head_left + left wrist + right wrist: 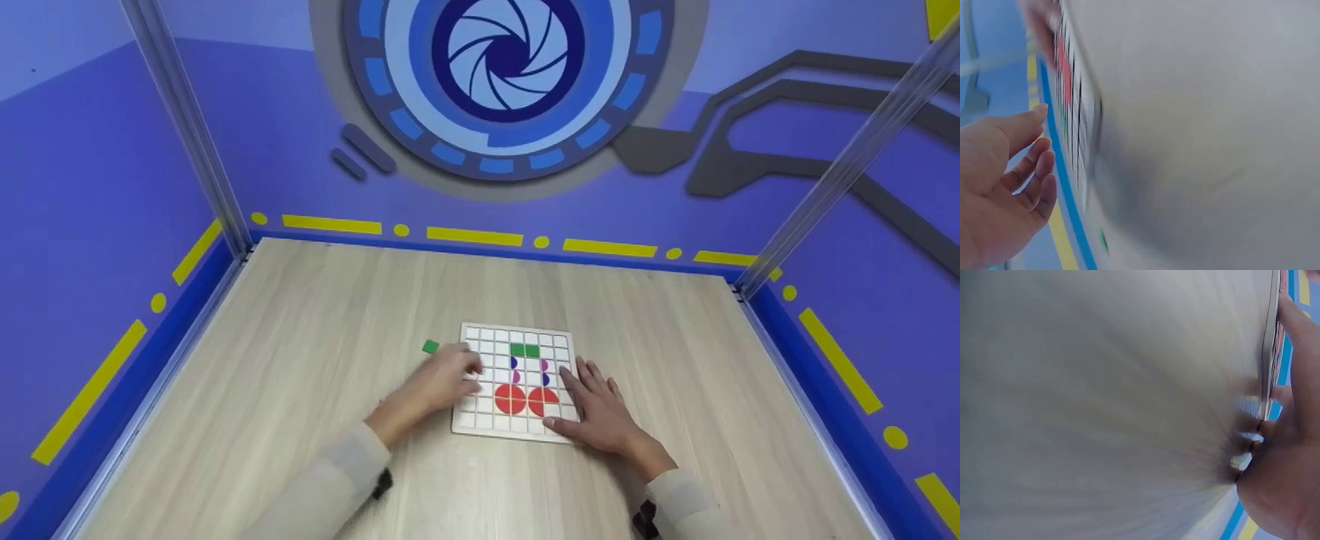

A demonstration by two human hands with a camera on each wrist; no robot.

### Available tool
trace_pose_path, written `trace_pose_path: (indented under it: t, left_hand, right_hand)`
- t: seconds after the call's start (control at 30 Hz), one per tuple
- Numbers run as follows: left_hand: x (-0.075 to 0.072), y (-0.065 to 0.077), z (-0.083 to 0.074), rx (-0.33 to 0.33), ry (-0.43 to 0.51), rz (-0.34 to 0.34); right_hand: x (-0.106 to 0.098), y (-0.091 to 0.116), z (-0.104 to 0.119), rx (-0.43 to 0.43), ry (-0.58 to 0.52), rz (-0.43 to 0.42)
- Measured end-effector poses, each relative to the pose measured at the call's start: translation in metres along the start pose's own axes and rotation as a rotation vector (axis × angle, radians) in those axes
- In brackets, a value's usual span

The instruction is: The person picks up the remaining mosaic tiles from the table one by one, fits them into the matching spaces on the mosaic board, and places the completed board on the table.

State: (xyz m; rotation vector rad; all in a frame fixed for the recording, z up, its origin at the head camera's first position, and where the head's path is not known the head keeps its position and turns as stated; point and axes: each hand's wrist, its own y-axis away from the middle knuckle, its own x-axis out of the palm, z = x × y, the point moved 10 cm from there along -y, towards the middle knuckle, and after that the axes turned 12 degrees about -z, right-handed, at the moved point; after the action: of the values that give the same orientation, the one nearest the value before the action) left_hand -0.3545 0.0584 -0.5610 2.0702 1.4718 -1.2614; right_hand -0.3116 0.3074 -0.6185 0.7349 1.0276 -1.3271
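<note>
A white grid board with a pale wooden rim lies flat on the table. Green squares, small purple and pink half-rounds and red quarter-round pieces sit in its cells. The right-hand red circle lacks its lower right quarter. My left hand hovers at the board's left edge, fingers loosely bent; the left wrist view shows nothing between thumb and fingers. My right hand rests along the right edge, thumb and index finger on the board, other fingers on the table.
One loose green square lies on the wooden table just left of the board, behind my left hand. Blue-purple walls with yellow markings enclose the table at the back and both sides.
</note>
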Motion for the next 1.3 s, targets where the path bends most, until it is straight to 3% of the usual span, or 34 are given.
trace_pose_path:
  t: [0.1, 0.23, 0.47, 0.67, 0.93, 1.1, 1.3]
  left_hand:
    - [-0.027, 0.007, 0.030, -0.044, -0.012, -0.026]
    - [-0.052, 0.023, 0.063, -0.119, -0.019, -0.020]
    - [-0.076, 0.061, 0.097, -0.204, -0.017, 0.030]
    - [-0.074, 0.080, 0.097, -0.143, 0.012, 0.087]
    - [-0.074, 0.088, 0.090, -0.090, -0.020, 0.109]
    - [-0.072, 0.091, 0.092, -0.069, -0.023, 0.080]
    - [-0.071, 0.090, 0.096, -0.093, 0.050, 0.028]
  right_hand:
    - [-0.001, -0.001, 0.001, -0.004, -0.003, -0.004]
    - [-0.001, -0.003, 0.001, 0.005, 0.000, 0.011]
    - [0.002, -0.003, 0.002, 0.002, -0.010, 0.020]
    - [0.001, 0.000, 0.000, 0.010, -0.014, 0.012]
    - [0.000, 0.000, 0.001, 0.002, -0.024, 0.014]
    - [-0.002, 0.000, 0.003, -0.004, -0.030, 0.000]
    - [-0.001, 0.000, 0.003, -0.005, -0.018, 0.015]
